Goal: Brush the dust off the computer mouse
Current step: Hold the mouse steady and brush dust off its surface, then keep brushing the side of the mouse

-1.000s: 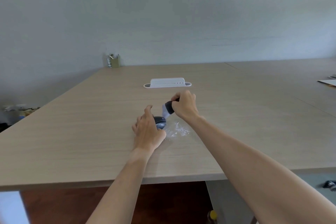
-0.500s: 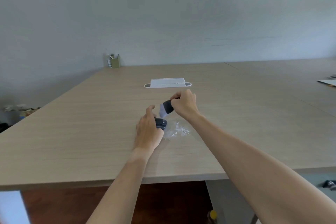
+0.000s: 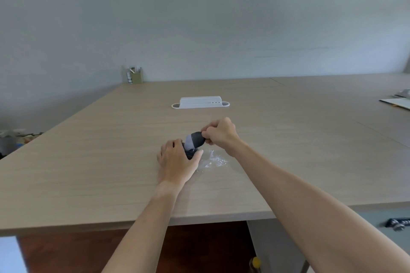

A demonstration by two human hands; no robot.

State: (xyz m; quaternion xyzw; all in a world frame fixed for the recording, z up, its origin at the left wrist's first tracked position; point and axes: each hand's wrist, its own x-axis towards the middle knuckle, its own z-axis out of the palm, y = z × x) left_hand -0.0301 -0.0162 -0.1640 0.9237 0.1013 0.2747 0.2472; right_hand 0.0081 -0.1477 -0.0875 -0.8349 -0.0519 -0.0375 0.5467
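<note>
My left hand (image 3: 176, 158) lies palm-down over the computer mouse (image 3: 190, 153), fingers curled over it and thumb along its near side, pinning it to the table (image 3: 88, 162); only a dark sliver of the mouse shows past my thumb. My right hand (image 3: 218, 133) is clenched around the end of the brush (image 3: 194, 140), a stubby dark-bodied thing whose pale bristle end points down and left, touching or just above the exposed top of the mouse. I judge I'm in the brushing itself, mid-stroke. The next move calls for short sweeps across the shell, and shifting my left fingers so the covered parts get reached.

Both forearms stretch forward from the table's near edge, the right wrist raised and cocked inward, the left flat and low. A crumpled clear plastic wrapper (image 3: 213, 159) lies just right of the mouse. Farther back sits a white tray (image 3: 200, 103), and a pen holder (image 3: 134, 76) at the far corner.
</note>
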